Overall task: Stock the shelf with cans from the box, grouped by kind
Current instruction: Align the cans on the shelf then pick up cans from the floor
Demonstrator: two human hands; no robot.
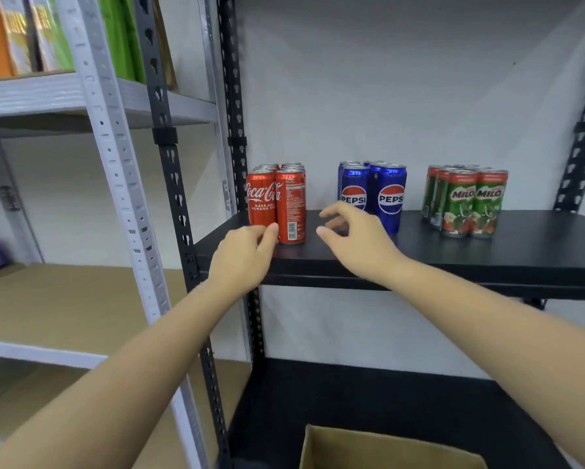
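Box [379, 450] sits at bottom centre. Mid-frame, the black shelf [487, 252] carries Coke cans [289, 204] left, Pepsi cans [389, 198] centre, Milo cans [470, 204] right. Left hand [242, 255] touches the front Coke cans with curled fingers; right hand [355, 236] hovers loosely open, holding nothing.

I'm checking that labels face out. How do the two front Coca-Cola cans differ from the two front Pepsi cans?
The front Coca-Cola cans are red; the front Pepsi cans are blue. Both Pepsi cans show their logo forward, but only the left Coca-Cola can does: the right one shows its barcode side. The left hand touches the Coca-Cola cans; the right hand hangs before the Pepsi cans, holding nothing. All stand upright on the black shelf.
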